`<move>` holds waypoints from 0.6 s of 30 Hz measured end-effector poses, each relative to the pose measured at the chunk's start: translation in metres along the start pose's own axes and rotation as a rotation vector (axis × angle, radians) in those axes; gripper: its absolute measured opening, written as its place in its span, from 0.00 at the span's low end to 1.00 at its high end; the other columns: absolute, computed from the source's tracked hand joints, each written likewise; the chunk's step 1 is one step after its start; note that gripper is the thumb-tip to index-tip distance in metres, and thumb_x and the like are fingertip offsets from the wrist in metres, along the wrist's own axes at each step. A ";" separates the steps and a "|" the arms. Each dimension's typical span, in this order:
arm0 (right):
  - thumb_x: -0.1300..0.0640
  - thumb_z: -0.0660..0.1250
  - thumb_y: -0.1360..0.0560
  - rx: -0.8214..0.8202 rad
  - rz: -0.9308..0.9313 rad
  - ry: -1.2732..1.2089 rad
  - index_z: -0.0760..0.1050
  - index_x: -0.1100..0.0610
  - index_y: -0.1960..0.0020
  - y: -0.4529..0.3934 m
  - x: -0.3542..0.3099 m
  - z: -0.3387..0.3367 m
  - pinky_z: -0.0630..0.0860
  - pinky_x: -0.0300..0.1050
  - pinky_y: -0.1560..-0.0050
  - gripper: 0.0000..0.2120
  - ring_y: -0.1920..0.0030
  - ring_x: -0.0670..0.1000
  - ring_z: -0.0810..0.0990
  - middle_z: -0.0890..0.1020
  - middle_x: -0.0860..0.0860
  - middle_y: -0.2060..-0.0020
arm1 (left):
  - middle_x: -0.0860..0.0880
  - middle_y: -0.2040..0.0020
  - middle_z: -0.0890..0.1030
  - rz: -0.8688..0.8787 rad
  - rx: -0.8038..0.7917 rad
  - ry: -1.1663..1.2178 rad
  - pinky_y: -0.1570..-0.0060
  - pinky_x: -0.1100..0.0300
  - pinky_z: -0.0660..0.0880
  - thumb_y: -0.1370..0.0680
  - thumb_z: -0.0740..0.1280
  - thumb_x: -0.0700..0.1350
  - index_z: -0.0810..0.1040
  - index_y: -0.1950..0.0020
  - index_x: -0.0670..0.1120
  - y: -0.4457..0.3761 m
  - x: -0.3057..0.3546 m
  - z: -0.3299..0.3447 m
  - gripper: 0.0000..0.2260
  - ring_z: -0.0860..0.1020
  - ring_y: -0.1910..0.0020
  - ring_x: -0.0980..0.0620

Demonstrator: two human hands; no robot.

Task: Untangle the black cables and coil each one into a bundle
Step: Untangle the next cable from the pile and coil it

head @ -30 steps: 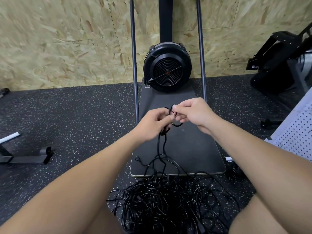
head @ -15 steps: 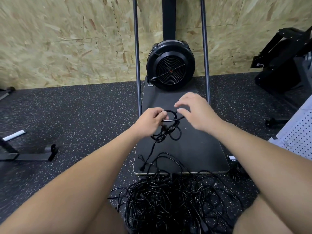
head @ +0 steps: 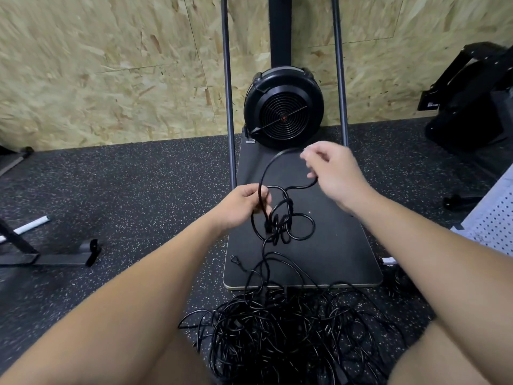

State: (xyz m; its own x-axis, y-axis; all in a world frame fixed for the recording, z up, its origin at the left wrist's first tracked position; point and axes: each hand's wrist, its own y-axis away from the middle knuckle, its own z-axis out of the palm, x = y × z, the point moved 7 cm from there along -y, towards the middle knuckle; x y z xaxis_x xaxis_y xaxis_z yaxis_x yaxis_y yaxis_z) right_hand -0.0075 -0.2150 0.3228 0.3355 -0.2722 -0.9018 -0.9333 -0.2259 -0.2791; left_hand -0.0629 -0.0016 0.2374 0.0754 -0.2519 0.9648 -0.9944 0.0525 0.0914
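A person's left hand grips a black cable, fingers curled round a bunch of small loops held above a dark rectangular base plate. The right hand, slightly blurred, pinches the same cable between thumb and fingers, where a larger loop arcs up from the left hand. From the bunch, a strand hangs down to a tangled pile of black cables on the speckled rubber floor between the person's knees. A two-pin plug lies on the plate's near left corner. A round black fan housing stands at the plate's far end.
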 end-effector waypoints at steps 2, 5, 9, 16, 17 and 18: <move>0.60 0.67 0.16 0.070 0.094 -0.095 0.86 0.56 0.50 -0.003 0.012 -0.007 0.88 0.50 0.49 0.09 0.61 0.47 0.83 0.84 0.50 0.60 | 0.45 0.63 0.80 -0.024 -0.006 0.052 0.40 0.45 0.79 0.08 0.58 0.44 0.79 0.48 0.41 0.000 -0.004 0.002 0.14 0.80 0.54 0.40; 0.61 0.65 0.15 0.036 0.159 0.004 0.85 0.54 0.42 -0.003 0.028 -0.009 0.87 0.49 0.48 0.10 0.51 0.49 0.88 0.87 0.52 0.49 | 0.47 0.67 0.73 -0.044 -0.016 0.069 0.51 0.50 0.79 0.08 0.58 0.46 0.79 0.47 0.42 0.000 -0.002 0.008 0.15 0.75 0.65 0.46; 0.68 0.68 0.20 -0.135 -0.208 0.470 0.74 0.50 0.20 0.007 0.004 -0.001 0.65 0.42 0.21 0.30 0.24 0.44 0.72 0.74 0.45 0.23 | 0.49 0.70 0.65 -0.060 0.027 0.045 0.61 0.55 0.73 0.08 0.58 0.46 0.80 0.46 0.40 -0.003 -0.001 0.017 0.16 0.63 0.71 0.50; 0.53 0.73 0.17 -0.567 -0.354 0.524 0.86 0.43 0.36 0.032 0.003 0.052 0.78 0.51 0.39 0.11 0.45 0.46 0.82 0.85 0.41 0.48 | 0.47 0.66 0.76 -0.066 0.019 -0.020 0.55 0.53 0.73 0.10 0.62 0.47 0.85 0.49 0.44 -0.004 -0.008 0.013 0.15 0.73 0.65 0.47; 0.53 0.73 0.16 -0.537 -0.345 0.508 0.87 0.44 0.39 0.030 0.002 0.049 0.79 0.51 0.41 0.09 0.48 0.45 0.82 0.86 0.42 0.50 | 0.46 0.62 0.82 -0.063 0.035 -0.049 0.51 0.52 0.73 0.10 0.62 0.46 0.86 0.49 0.45 -0.003 -0.010 0.009 0.15 0.76 0.60 0.46; 0.53 0.72 0.16 -0.500 -0.316 0.491 0.88 0.45 0.41 0.026 0.002 0.044 0.79 0.50 0.44 0.08 0.50 0.45 0.82 0.86 0.42 0.51 | 0.45 0.57 0.86 -0.062 0.057 -0.064 0.48 0.52 0.73 0.10 0.62 0.46 0.86 0.48 0.45 -0.003 -0.012 0.006 0.15 0.79 0.56 0.47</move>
State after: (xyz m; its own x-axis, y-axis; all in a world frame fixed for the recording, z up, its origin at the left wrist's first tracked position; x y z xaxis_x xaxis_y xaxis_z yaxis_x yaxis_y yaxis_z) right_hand -0.0367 -0.1804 0.2994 0.7040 -0.4819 -0.5217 -0.6539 -0.7264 -0.2114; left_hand -0.0609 -0.0041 0.2245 0.1339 -0.3141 0.9399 -0.9907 -0.0193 0.1347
